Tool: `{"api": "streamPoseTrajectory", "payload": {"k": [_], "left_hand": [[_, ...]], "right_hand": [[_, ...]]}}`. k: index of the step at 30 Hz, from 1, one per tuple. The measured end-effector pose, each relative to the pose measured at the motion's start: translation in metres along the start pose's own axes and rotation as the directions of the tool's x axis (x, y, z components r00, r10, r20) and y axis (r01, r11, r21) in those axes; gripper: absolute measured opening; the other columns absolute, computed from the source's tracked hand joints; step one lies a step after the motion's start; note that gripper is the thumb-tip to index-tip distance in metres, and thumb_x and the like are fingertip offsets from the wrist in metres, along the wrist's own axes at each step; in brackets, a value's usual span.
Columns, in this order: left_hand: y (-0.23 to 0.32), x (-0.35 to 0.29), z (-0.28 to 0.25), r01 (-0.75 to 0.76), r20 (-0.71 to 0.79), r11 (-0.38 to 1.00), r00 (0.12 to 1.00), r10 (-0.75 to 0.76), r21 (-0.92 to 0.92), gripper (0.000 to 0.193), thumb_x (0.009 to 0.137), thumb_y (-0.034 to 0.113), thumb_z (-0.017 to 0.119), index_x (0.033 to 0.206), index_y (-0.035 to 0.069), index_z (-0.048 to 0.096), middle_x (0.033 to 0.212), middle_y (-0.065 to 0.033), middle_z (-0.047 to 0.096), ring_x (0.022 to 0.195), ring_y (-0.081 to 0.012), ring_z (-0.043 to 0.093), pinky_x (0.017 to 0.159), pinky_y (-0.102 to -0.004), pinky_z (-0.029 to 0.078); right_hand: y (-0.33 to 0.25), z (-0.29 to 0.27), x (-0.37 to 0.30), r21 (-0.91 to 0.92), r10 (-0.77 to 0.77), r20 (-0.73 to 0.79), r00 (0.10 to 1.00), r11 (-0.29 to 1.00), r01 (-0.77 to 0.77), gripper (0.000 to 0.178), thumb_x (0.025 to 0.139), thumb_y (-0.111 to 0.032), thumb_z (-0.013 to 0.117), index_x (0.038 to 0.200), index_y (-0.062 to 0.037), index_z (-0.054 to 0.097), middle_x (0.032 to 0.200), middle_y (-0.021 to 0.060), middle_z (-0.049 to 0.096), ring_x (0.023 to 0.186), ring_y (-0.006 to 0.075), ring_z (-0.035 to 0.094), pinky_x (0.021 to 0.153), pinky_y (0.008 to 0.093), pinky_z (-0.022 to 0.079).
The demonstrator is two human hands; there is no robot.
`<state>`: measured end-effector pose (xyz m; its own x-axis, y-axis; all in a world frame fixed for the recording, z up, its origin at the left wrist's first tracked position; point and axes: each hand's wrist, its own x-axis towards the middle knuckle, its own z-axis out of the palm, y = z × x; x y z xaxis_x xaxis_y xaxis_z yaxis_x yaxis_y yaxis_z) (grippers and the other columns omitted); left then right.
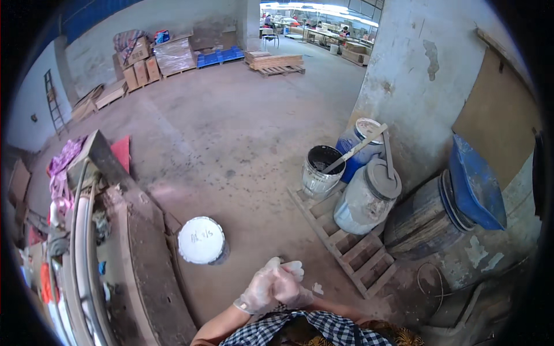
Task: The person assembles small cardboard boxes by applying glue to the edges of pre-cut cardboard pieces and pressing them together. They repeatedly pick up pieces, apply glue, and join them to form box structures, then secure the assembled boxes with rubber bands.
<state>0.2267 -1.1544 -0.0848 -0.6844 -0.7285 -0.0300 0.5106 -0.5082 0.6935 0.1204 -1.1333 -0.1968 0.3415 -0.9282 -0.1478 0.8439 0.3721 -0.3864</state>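
My left hand (259,288) and my right hand (293,290) are together in front of my checked apron, both in thin, translucent gloves. Their fingers are curled and pressed against each other; whatever lies between them, if anything, is hidden. Ahead and to the left of them, a white lidded bucket (201,240) stands on the floor, with dark handwriting on its lid. Neither hand touches it.
To the right, a wooden pallet (329,239) bears an open dark-stained bucket (314,183) with a stick (360,149), and a lidded whitish drum (360,202). A large barrel (418,222) stands beside it. Machinery (130,259) lines my left; stacked boards (272,60) lie far ahead.
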Motion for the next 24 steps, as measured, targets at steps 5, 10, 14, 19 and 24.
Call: {"api": "streamPoseTrajectory", "payload": {"k": [5,10,14,19,24], "left_hand": [[0.0,0.103,-0.101,-0.067,-0.238,0.924,0.957,0.167,0.376,0.031,0.097,0.029,0.057,0.113,0.003,0.055,0.118,-0.0131,0.062,0.107,-0.0228,0.059,0.092,-0.0342,0.049],[0.052,0.224,-0.137,-0.021,-0.247,0.852,0.953,0.176,0.524,0.036,0.1,0.031,0.046,0.127,0.007,0.05,0.117,-0.0072,0.057,0.114,-0.0209,0.054,0.098,-0.038,0.045],[0.119,0.292,-0.135,0.058,-0.423,0.97,0.893,-0.156,-0.236,0.049,0.092,0.039,0.065,0.128,0.007,0.055,0.129,-0.0089,0.055,0.115,-0.0249,0.053,0.097,-0.0386,0.043],[0.161,0.337,-0.191,0.009,-0.523,0.936,0.827,-0.205,-0.352,0.043,0.096,0.026,0.061,0.135,0.01,0.053,0.12,-0.0103,0.061,0.115,-0.0285,0.057,0.102,-0.0488,0.045],[0.19,0.381,-0.278,0.003,-0.489,0.954,0.858,-0.157,-0.3,0.056,0.094,0.028,0.064,0.144,0.015,0.044,0.126,-0.0069,0.057,0.115,-0.0261,0.056,0.1,-0.0462,0.046]], "right_hand": [[-0.089,-0.005,0.122,-0.709,-0.19,-0.099,0.977,0.703,0.065,0.03,0.101,-0.026,0.051,0.089,-0.0022,0.065,0.082,0.0026,0.065,0.081,0.0115,0.06,0.072,0.0305,0.048],[-0.194,-0.008,0.243,-0.848,-0.311,0.529,0.79,-0.185,0.496,0.028,0.094,-0.029,0.061,0.087,-0.0035,0.07,0.079,0.0156,0.066,0.072,0.0325,0.063,0.069,0.0356,0.051],[-0.27,0.012,0.302,-0.969,-0.177,-0.09,0.98,0.243,-0.045,0.039,0.097,-0.04,0.053,0.088,-0.0063,0.071,0.084,0.0156,0.068,0.079,0.0293,0.066,0.073,0.0387,0.051],[-0.297,-0.048,0.395,-0.9,-0.178,-0.243,0.954,0.409,-0.153,0.046,0.101,-0.043,0.049,0.119,-0.0032,0.064,0.114,0.0118,0.067,0.106,0.0161,0.061,0.094,0.0307,0.046],[-0.321,-0.021,0.496,-0.473,0.014,0.118,0.993,0.88,0.044,0.089,0.097,-0.067,0.029,0.154,0.0012,0.019,0.157,0.0176,0.03,0.144,0.0256,0.029,0.12,0.0342,0.017]]}}
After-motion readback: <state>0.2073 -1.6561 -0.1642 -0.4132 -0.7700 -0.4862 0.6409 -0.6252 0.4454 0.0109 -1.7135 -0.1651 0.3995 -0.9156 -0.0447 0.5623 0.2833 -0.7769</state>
